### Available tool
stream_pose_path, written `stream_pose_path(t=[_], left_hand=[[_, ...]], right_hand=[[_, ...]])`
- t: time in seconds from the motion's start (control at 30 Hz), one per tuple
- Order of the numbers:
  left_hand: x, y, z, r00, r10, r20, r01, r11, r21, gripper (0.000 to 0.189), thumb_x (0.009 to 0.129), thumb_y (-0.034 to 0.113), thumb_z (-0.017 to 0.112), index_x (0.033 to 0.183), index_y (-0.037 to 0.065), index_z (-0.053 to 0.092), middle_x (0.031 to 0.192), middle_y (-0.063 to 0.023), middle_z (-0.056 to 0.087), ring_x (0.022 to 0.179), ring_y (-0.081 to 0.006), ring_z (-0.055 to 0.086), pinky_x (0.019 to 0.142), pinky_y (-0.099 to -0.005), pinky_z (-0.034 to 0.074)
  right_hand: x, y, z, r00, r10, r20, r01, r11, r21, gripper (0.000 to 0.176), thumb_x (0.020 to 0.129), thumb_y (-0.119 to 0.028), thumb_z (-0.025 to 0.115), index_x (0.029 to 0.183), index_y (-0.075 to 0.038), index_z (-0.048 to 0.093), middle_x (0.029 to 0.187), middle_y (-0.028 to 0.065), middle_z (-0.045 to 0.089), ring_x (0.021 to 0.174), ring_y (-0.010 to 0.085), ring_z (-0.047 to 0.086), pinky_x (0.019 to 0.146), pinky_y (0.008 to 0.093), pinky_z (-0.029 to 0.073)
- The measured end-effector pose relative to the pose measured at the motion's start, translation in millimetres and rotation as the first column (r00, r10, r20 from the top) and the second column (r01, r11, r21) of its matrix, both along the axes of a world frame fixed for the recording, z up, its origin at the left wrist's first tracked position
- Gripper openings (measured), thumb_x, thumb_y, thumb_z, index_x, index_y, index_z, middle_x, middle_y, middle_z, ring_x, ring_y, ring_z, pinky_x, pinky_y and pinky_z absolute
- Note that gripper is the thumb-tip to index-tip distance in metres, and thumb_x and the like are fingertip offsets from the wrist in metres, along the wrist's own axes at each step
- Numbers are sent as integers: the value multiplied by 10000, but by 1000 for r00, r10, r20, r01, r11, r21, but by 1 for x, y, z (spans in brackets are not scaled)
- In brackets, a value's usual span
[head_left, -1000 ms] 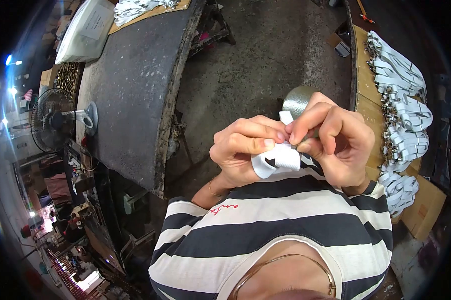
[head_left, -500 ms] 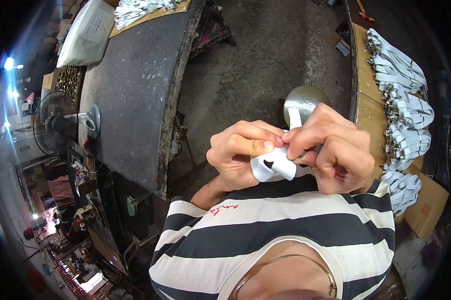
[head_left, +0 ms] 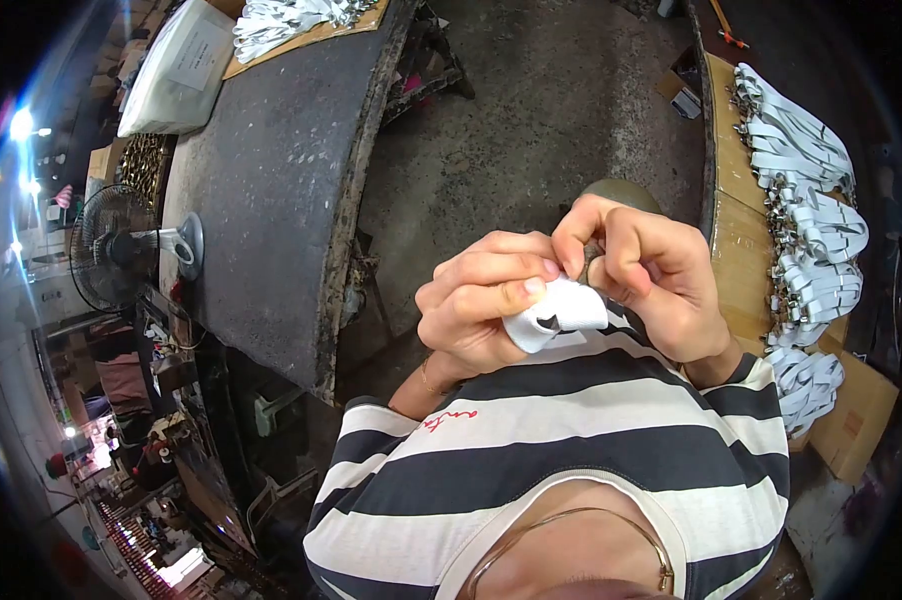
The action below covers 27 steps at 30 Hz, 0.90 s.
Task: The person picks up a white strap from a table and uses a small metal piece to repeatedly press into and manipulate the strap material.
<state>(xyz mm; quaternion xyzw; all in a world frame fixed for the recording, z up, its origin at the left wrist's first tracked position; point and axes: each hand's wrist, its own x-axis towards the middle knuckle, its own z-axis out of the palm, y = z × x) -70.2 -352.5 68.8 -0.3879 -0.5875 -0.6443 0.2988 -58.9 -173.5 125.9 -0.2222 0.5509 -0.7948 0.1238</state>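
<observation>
A white woven strap (head_left: pixel 577 308), looped over on itself, is pinched in my left hand (head_left: pixel 476 300) in front of my chest. A small dark gap shows inside its fold. Close against the strap's upper edge, my right hand (head_left: pixel 661 275) has its fingers curled with thumb and index finger near each other. Whatever those fingertips hold, if anything, is hidden from me. Behind the right hand, a round disc-like surface (head_left: pixel 621 192) shows only in part.
To the right, bundles of white straps with metal clips (head_left: pixel 806 215) lie on cardboard (head_left: pixel 728 190), near a cardboard box (head_left: pixel 853 415). On the left stand a dark worktable (head_left: pixel 271 190), a white bin (head_left: pixel 179 70) and a fan (head_left: pixel 116 245). More straps (head_left: pixel 291 25) lie at the back.
My right hand has shifted and turned, its fingertips now higher by the strap's edge. The strap's loose end has swung to the right. The upright strap piece above the hands no longer shows.
</observation>
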Motion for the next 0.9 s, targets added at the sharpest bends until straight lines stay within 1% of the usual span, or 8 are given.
stream_pose_path(t=[0.03,0.17,0.27,0.37,0.5,0.6,0.63,0.9], left_hand=[[1,1,0,1000,-18,21,18,1000,25,346,734,27,835,986,-5,600,906,-155,662,766,-321,710,645,-375,611],[-1,5,-2,997,-64,43,60,994,89,333,740,26,833,971,-3,596,920,-156,663,776,-319,713,660,-380,614],[-2,11,-4,995,-84,46,75,985,157,340,739,28,834,978,-3,594,928,-156,660,789,-320,715,676,-382,615],[-4,10,-7,995,-99,28,94,985,144,347,736,33,838,981,-1,594,940,-156,659,798,-323,716,680,-386,617],[-2,8,-6,995,-89,38,83,989,124,355,735,31,835,991,-1,591,943,-152,660,798,-322,716,683,-393,619],[-4,6,-3,997,-81,10,80,991,106,343,734,25,828,987,-9,600,925,-145,657,794,-326,714,685,-401,620],[-3,3,-1,999,-51,-7,51,998,39,340,732,30,827,985,-14,606,911,-142,656,792,-331,712,686,-404,621],[-3,6,-3,994,6,-111,-8,1000,-14,286,713,-40,774,955,-44,622,870,-159,660,741,-343,693,602,-397,593]], right_hand=[[0,1,-4,1000,12,16,-11,999,-46,217,964,24,434,762,-53,423,989,114,558,695,44,427,598,196,370],[-3,2,-9,999,8,48,-5,998,-66,217,947,37,500,769,-64,428,999,119,564,717,60,441,656,208,409],[-4,2,-8,994,-32,104,59,960,-273,220,913,67,552,781,-67,438,984,122,588,775,78,489,737,232,437],[-3,6,-1,983,-109,-148,111,994,9,185,861,109,583,815,-42,487,955,144,634,836,119,567,777,258,461],[3,3,5,959,-213,-189,240,961,137,199,812,51,701,806,-51,531,871,149,680,799,180,554,725,298,440],[-2,11,16,902,-98,-421,265,895,358,188,739,95,708,782,-26,571,834,151,689,789,214,619,710,309,481],[-3,8,18,874,-113,-472,303,887,348,211,659,153,678,772,-9,605,812,157,697,785,241,658,704,315,509],[-7,6,10,916,-2,-401,162,917,364,244,660,187,516,774,-22,462,803,114,549,765,266,558,669,328,451]])
